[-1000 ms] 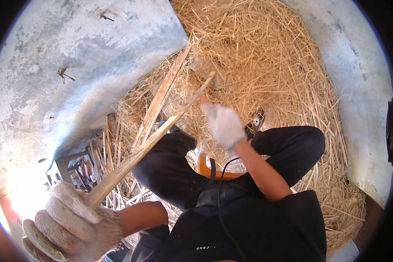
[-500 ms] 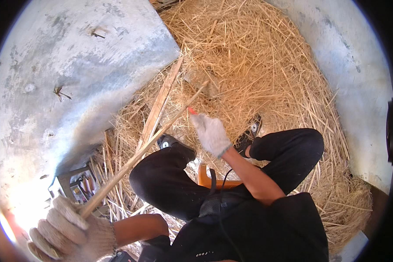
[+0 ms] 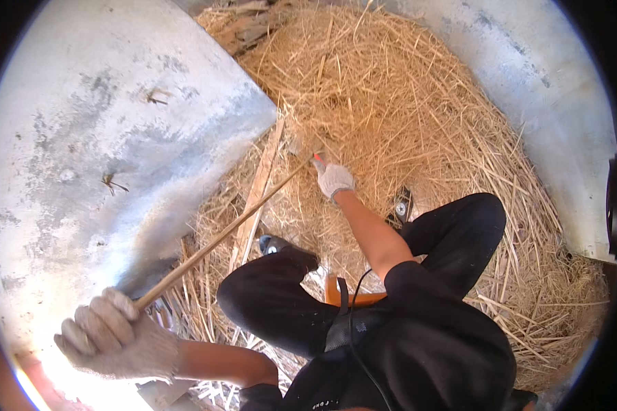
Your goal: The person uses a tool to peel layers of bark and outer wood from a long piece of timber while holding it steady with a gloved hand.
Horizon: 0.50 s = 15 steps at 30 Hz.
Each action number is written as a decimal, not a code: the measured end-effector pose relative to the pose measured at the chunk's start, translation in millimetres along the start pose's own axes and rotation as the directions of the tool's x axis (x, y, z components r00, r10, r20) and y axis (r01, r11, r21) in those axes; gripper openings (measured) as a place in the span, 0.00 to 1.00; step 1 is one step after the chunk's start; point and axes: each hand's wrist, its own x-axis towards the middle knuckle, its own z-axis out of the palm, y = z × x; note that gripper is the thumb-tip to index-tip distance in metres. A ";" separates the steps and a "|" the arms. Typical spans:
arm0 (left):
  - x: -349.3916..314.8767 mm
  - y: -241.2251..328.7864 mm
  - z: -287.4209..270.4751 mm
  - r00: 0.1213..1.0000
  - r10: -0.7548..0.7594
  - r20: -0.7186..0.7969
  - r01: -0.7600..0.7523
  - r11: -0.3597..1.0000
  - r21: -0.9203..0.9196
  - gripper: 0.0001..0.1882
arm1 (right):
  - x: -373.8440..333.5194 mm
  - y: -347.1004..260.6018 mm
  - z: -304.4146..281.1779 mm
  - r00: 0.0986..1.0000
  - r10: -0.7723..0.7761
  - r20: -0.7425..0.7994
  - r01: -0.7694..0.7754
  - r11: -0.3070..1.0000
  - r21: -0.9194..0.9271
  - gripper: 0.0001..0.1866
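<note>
My left hand (image 3: 120, 335), in a knitted off-white work glove, is closed around the thick near end of a long, thin wooden stick (image 3: 216, 240). The stick slants up and to the right across my left knee, its far end reaching the straw. At that far end is my right hand (image 3: 336, 181), gloved alike, with its fingers closed. A small tool with a red-orange part (image 3: 318, 158) shows past its thumb side, against the stick. The rest of that tool is hidden by the glove, so its kind is unclear.
Straw and thin shavings (image 3: 404, 103) lie heaped on the floor ahead and to the right. A flat wooden strip (image 3: 260, 181) lies beside the stick. Pale, stained walls (image 3: 151, 130) stand left and right. Between my bent legs is an orange stool (image 3: 333, 291).
My right hand has moved farther from my body, toward the stick's far end, with the red-orange tool. My left hand still grips the stick, and the view has shifted slightly.
</note>
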 end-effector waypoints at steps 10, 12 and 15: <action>12.8 56.6 55.2 0.901 -0.424 -0.093 0.340 0.822 -0.456 0.25 | -50.8 -31.4 -39.5 0.985 -0.020 -0.172 0.082 0.928 0.363 0.30; 14.0 54.4 55.5 0.929 -0.370 -0.033 0.316 0.833 -0.454 0.25 | -53.5 -37.8 -42.1 0.992 -0.089 -0.089 0.100 0.987 0.128 0.29; 25.3 34.3 41.2 0.958 -0.251 0.139 0.286 0.797 -0.531 0.25 | -14.0 25.7 6.8 0.997 -0.052 -0.049 0.053 0.998 0.030 0.26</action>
